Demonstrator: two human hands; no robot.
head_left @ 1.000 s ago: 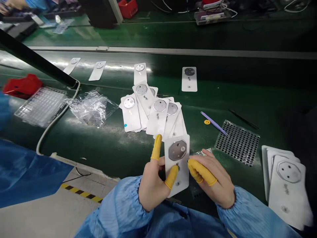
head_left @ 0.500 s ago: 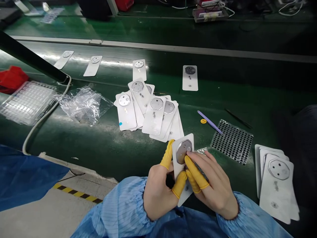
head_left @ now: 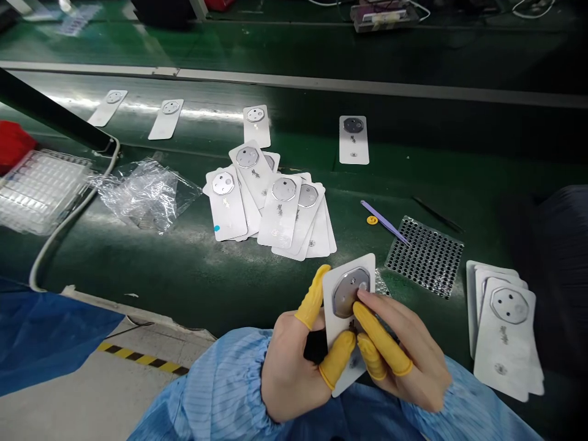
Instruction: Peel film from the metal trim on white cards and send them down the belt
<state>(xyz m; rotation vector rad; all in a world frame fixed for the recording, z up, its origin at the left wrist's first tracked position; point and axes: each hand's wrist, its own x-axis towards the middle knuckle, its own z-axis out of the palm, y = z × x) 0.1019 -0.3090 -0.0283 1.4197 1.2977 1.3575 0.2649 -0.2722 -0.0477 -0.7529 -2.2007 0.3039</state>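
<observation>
Green workbench (head_left: 193, 288), with a pale rail (head_left: 275, 80) crossing beyond the pile of white panels (head_left: 278, 223), which serves as reference. Floor (head_left: 55, 407) shows on the near-left side of the pile, bearing a strip of yellow-and-black tape (head_left: 142, 358).

Panel in hand (head_left: 339, 326): white, with a grey eight-sided plate (head_left: 344, 297), positioned to the near right of the pile and tilted, top end away from the wearer. Left hand (head_left: 291, 373) grips it: yellow-covered thumb on the face, a yellow-covered finger along the left edge. Right hand (head_left: 411, 352) is at the face: a bare fingertip touches the plate; two yellow-covered digits are bent beside it. Whether these pinch anything small cannot be told.

Right of the pile: purple tweezers (head_left: 384, 222), tip over a black-dotted sheet (head_left: 425, 257); small yellow roll (head_left: 372, 220) beside them; thin dark tool (head_left: 438, 214) past the sheet. Farther right, a stack of similar panels (head_left: 504, 343), overlapping.

Left of the pile: crumpled clear plastic (head_left: 147, 193), then clear trays (head_left: 41, 193) and a red cloth (head_left: 16, 147). Four single panels lie beyond the pile, spread out.
</observation>
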